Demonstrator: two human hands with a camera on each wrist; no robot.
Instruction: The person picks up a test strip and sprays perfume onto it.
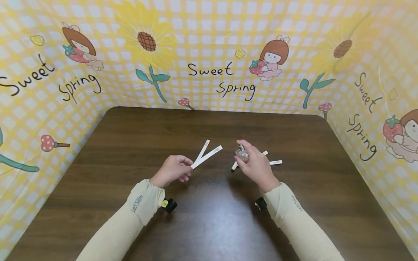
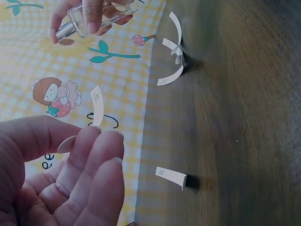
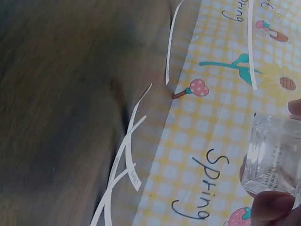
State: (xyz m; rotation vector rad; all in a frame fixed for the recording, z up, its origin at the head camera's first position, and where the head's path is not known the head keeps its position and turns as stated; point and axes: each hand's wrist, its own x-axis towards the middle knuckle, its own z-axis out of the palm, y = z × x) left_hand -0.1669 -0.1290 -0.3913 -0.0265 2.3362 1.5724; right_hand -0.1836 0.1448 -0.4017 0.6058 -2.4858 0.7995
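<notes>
My left hand (image 1: 172, 169) pinches one end of a white paper strip (image 1: 210, 154) (image 2: 97, 106) between thumb and fingers, its free end pointing up and right. A second strip (image 1: 204, 148) (image 2: 171, 175) lies on the table beneath it, and in the head view the two form a V. In my right hand (image 1: 259, 167) is a clear glass spray bottle (image 1: 242, 154) (image 3: 273, 155), raised above the table, with the index finger over its metal top (image 2: 66, 30). A gap separates bottle and held strip.
Several more strips (image 1: 275, 162) (image 3: 134, 174) lie crossed on the brown table (image 1: 196, 123), partly behind my right hand. Yellow-checked cloth (image 1: 209, 43) with printed flowers and lettering stands around the table's back and sides.
</notes>
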